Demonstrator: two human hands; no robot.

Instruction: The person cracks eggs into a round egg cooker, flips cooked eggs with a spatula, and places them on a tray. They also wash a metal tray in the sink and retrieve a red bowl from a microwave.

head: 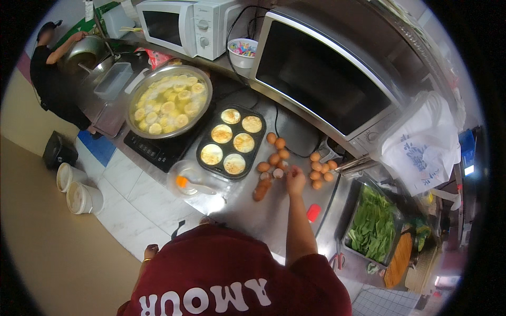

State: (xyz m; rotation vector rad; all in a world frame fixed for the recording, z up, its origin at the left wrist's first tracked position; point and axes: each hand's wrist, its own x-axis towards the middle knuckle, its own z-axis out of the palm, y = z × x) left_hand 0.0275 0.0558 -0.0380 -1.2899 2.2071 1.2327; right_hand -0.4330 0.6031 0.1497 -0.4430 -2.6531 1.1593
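My right hand (295, 179) is over the steel counter, its fingertips beside empty eggshells (278, 173) and brown eggs (274, 159); whether it pinches anything is unclear. More brown eggs (315, 175) lie to its right. Low at my left side hangs my left hand (151, 251), partly hidden, away from the counter. A dark six-cup pan (201, 148) holds round cooked eggs, lightly browned on top. Beside it, a clear bowl (174, 173) contains an orange yolk and a pale spoon (201, 188).
A steel basin (130, 106) of corn pieces in liquid sits on a black induction cooker (146, 149). Behind are a large oven (316, 79) and a white microwave (185, 27). Leafy greens (373, 225) fill a tray at right. Another person (55, 79) handles a pot.
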